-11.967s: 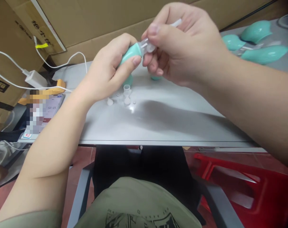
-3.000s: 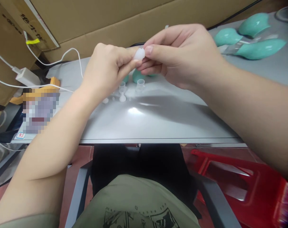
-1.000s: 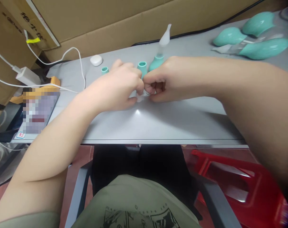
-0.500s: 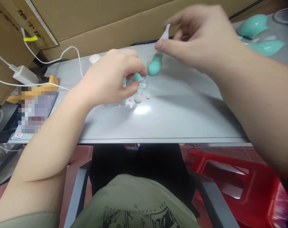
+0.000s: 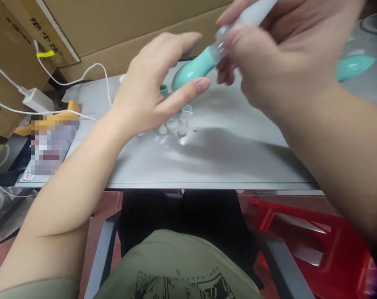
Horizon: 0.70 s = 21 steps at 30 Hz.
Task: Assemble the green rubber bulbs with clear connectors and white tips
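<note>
Bears black Chinese characters on carton [image 5: 17,45], too blurred to read surely. Carries small curved lettering on shirt [image 5: 176,259], not legible. Shows pixelated, unreadable screen on phone [image 5: 55,149].

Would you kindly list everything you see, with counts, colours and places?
Held bulb: one, teal and white, upper centre
Open neck: one visible, teal, upper centre
Clear fitting: one visible, colourless, centre
Small pieces: several, whitish, centre
Other bulbs: at least one, teal, far right
Table: one, grey, centre
Charger: one, white, left
Cables: several, white, left
Block: one, orange, left
Phone-like object: one, pixelated, left
Cardboard: count unclear, brown, back
Stool: one, red, lower right
Armrests: two, grey, bottom
Shirt: one, green, bottom
Left hand: one, beside held bulb
Right hand: one, gripping held bulb
</note>
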Motion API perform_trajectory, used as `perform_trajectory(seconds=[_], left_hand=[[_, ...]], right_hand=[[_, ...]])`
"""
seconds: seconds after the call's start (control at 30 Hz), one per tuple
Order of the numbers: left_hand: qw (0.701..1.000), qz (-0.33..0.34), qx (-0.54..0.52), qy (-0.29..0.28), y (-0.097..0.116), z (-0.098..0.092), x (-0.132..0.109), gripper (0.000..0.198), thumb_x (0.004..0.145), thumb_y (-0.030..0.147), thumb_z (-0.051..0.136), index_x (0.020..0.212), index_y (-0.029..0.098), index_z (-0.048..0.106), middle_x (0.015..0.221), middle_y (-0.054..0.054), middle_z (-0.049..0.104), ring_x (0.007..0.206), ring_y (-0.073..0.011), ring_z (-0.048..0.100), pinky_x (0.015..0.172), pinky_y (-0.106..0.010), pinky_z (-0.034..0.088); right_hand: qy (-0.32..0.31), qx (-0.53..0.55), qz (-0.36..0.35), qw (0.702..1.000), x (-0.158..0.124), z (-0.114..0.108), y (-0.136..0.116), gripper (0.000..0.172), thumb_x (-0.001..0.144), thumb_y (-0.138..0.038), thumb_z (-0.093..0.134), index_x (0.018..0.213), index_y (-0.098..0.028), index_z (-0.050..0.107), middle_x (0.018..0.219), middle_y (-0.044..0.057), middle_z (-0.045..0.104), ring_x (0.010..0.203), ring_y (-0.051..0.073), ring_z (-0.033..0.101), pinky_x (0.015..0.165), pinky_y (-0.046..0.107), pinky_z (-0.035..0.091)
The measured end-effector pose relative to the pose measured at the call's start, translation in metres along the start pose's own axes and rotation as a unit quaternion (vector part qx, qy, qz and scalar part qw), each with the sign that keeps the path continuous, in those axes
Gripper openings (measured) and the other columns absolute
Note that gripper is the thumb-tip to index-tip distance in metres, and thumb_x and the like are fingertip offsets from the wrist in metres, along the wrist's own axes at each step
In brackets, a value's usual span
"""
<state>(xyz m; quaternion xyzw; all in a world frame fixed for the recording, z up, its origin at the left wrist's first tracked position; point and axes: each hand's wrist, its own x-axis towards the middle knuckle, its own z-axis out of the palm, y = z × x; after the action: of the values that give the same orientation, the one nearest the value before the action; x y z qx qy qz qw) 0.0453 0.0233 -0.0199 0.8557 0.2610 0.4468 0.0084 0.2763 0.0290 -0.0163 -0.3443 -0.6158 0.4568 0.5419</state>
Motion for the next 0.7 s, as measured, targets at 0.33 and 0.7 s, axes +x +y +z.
perform_trajectory(seconds=[0.33, 0.7], left_hand=[[0.988, -0.062, 0.015, -0.140, -0.006, 0.005, -0.002, 0.045, 0.121, 0.057, 0.049, 0.131, 0.030, 0.084, 0.134, -0.009, 0.088, 0.127, -0.0363, 0.072, 0.115, -0.058, 0.057], [0.974, -0.103, -0.157, -0.131, 0.014, 0.000, 0.004, 0.035, 0.118, 0.052, 0.063, 0.120, 0.029, 0.090, 0.118, -0.007, 0.086, 0.111, -0.0311, 0.084, 0.089, -0.046, 0.066]], right_hand=[[-0.044, -0.080, -0.120, 0.989, 0.002, 0.007, 0.001, 0.023, 0.094, -0.032, 0.086, 0.078, -0.026, 0.071, 0.084, -0.001, 0.077, 0.067, 0.010, 0.067, 0.057, 0.027, 0.049], [-0.053, -0.012, -0.048, 0.997, 0.005, 0.010, -0.008, 0.033, 0.093, -0.028, 0.077, 0.067, -0.026, 0.057, 0.064, -0.003, 0.065, 0.049, 0.008, 0.048, 0.045, 0.030, 0.034]])
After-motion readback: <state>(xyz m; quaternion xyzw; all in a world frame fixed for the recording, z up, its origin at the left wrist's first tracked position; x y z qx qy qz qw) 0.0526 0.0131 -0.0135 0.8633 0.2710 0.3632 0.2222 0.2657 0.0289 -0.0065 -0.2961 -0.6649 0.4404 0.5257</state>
